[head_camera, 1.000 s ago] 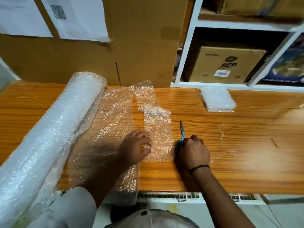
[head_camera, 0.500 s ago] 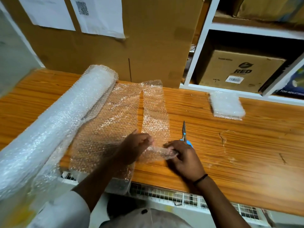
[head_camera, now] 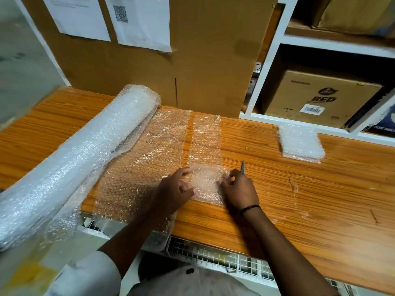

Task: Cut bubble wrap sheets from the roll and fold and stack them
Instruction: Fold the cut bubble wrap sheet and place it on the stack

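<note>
Left hand (head_camera: 177,186), right hand (head_camera: 239,189) pinch strip (head_camera: 206,144) — near end folded.

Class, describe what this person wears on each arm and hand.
On the left arm, a pale grey sleeve ends near the elbow. The right arm shows no sleeve, only a thin black band at the wrist. The left hand and right hand are bare, without gloves.

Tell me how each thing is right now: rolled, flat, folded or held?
Bubble wrap roll: partly unrolled.
Unrolled sheet: flat, near end hanging off the table.
Cut strip: near end folded over.
Left hand: pinching the cut strip.
Right hand: pinching the cut strip.
Scissors: mostly hidden behind the right hand.
Folded stack: resting untouched.
</note>
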